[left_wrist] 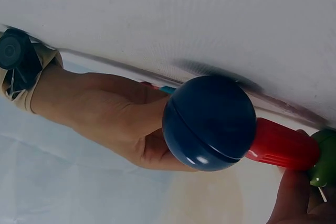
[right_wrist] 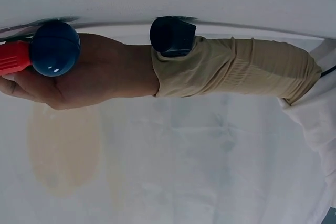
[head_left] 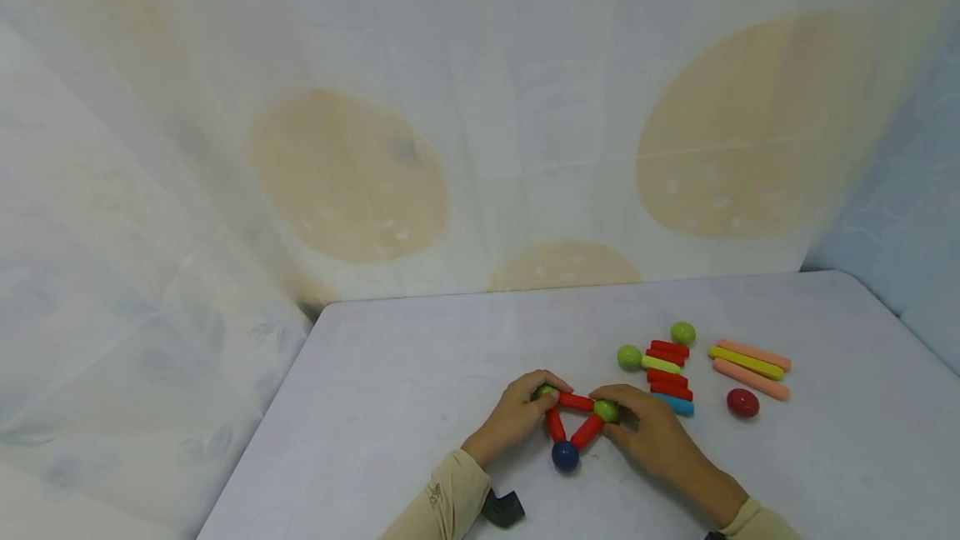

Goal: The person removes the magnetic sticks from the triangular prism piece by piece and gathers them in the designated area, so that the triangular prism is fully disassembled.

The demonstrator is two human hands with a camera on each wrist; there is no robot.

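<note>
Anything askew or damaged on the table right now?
Nothing stands out. The red-stick triangle sits flat on the table between the left hand and right hand; spare sticks and balls lie tidy to the right.

**Both hands low and close together**

My left hand [head_left: 519, 417] and right hand [head_left: 651, 433] rest on the table, fingers curled in a pinching grip, fingertips pointing toward each other. Both forearms angle inward from my body, wrists low, tan sleeves drawn to the wrists.
</note>
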